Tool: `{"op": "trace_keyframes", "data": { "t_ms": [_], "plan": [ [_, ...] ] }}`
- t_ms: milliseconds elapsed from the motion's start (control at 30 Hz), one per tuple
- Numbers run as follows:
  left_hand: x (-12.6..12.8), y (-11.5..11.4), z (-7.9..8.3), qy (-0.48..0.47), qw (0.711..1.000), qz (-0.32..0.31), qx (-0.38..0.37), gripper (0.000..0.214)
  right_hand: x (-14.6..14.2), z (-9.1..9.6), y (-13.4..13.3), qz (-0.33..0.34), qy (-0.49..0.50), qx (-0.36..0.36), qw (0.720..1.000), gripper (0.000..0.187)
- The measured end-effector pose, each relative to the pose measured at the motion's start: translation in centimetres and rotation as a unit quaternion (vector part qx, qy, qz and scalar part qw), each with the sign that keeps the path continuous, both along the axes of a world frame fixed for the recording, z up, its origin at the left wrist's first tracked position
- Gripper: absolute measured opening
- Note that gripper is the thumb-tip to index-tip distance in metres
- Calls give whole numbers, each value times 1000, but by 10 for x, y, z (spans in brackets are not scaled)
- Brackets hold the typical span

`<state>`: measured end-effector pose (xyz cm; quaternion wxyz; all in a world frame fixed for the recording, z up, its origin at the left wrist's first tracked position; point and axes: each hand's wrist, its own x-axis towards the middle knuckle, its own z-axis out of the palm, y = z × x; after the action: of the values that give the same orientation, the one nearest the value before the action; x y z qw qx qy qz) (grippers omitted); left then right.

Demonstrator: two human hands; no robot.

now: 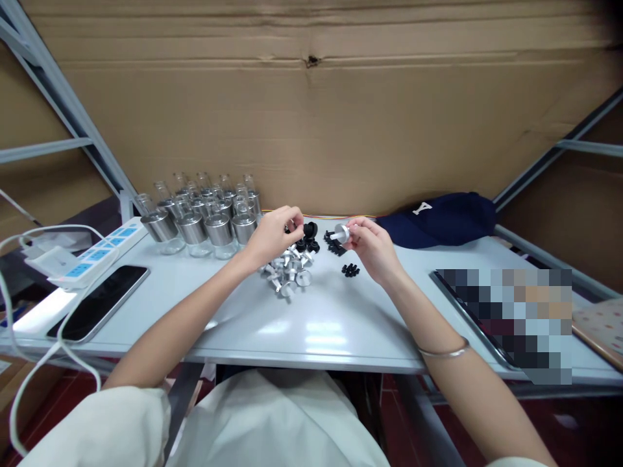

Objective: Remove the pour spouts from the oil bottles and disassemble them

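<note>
My left hand [278,232] is closed in a pinch at a black round cap-like piece [310,229], above several loose black pieces [306,245]. Between the fingers of my right hand [372,243] is a silver metal disc with a short stem [341,233], its stem pointing left. Under and in front of my left hand lies a heap of similar silver stemmed discs [288,272]. Small black parts [335,245] lie below the held disc, and another little cluster of black parts [350,270] sits nearer to me.
Glass bottles with metal sleeves [206,226] stand in rows at the back left. A power strip [102,250] and a phone [102,301] lie at the left. To the right are a navy cap [442,220] and a partly blurred device [479,324]. Cardboard [321,130] rises behind the table.
</note>
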<state>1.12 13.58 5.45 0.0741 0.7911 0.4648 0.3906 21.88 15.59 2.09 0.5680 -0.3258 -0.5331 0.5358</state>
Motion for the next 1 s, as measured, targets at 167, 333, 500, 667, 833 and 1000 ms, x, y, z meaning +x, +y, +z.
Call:
{"op": "trace_keyframes", "data": {
  "t_ms": [167, 333, 500, 667, 833, 1000],
  "plan": [
    [-10, -20, -21, -210, 961, -89, -158, 13, 0, -2, 0, 20, -29, -9, 999, 14],
    [-18, -18, -45, -298, 927, -97, -205, 20, -3, -7, -2, 106, -126, -13, 986, 21],
    [-14, -20, -48, -317, 923, -88, -201, 20, -5, -9, -6, 135, -148, 10, 980, 26],
    [-7, -23, -51, -327, 919, -92, -201, 21, -7, -6, -10, 151, -161, 21, 975, 26],
    [-6, -24, -54, -337, 917, -82, -197, 21, -8, -4, -12, 156, -174, 18, 972, 27],
    [-6, -27, -51, -330, 921, -78, -194, 22, -10, -2, -15, 154, -174, 9, 973, 31]
  ]
}}
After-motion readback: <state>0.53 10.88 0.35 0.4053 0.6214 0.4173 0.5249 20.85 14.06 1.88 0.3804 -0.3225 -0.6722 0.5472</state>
